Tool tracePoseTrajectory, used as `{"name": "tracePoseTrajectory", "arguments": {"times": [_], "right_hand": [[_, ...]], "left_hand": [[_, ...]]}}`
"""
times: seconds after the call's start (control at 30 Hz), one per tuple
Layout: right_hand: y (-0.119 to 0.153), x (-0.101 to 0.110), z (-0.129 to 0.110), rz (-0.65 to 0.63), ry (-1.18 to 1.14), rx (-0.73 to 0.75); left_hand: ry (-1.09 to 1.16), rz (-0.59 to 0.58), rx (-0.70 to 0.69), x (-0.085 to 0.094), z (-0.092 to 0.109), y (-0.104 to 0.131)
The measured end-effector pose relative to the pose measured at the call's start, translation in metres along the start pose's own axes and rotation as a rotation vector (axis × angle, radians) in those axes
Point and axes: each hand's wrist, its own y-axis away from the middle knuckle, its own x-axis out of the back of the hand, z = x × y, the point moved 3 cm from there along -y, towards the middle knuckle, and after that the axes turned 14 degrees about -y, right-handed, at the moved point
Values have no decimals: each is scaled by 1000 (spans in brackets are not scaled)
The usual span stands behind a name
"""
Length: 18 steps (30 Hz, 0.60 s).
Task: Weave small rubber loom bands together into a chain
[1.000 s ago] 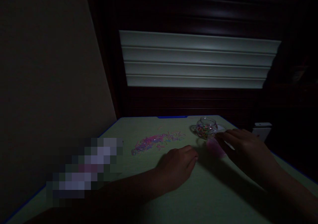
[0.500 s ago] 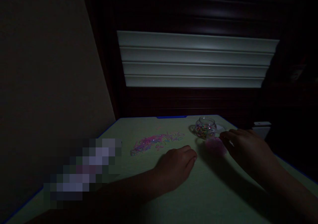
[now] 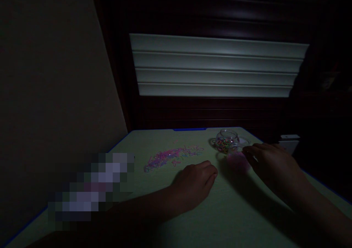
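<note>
A spread of thin pink, purple and blue loops (image 3: 165, 158) lies on the pale green table (image 3: 187, 139). Right of it stands a round clear jar (image 3: 226, 143) with multicoloured loops inside. In front of that jar is a second clear container with pink contents (image 3: 238, 161). My right hand (image 3: 268, 163) is at this container's right rim, its fingers bent close together; whatever they hold is too small and dark to make out. My left hand (image 3: 195, 182) rests closed on the table below the loops, its fingertips curled in and their contents hidden.
A blurred, pixelated pale object (image 3: 101, 185) lies along the table's left edge. Behind the table are dark wood panels and pale slats (image 3: 217, 66). A white object (image 3: 289, 143) stands beyond the right edge.
</note>
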Motion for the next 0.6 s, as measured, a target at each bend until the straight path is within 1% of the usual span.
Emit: {"name": "tracePoseTrajectory", "arguments": {"times": [0.23, 0.37, 0.47, 0.6], "right_hand": [[0, 1, -2, 18, -1, 15], [1, 2, -4, 31, -45, 32], [1, 4, -9, 65, -101, 82], [2, 8, -17, 126, -188, 193]], "left_hand": [[-5, 7, -6, -1, 0, -1], [1, 10, -3, -1, 0, -1], [-2, 12, -5, -1, -1, 0], [-18, 17, -2, -1, 0, 0]]}}
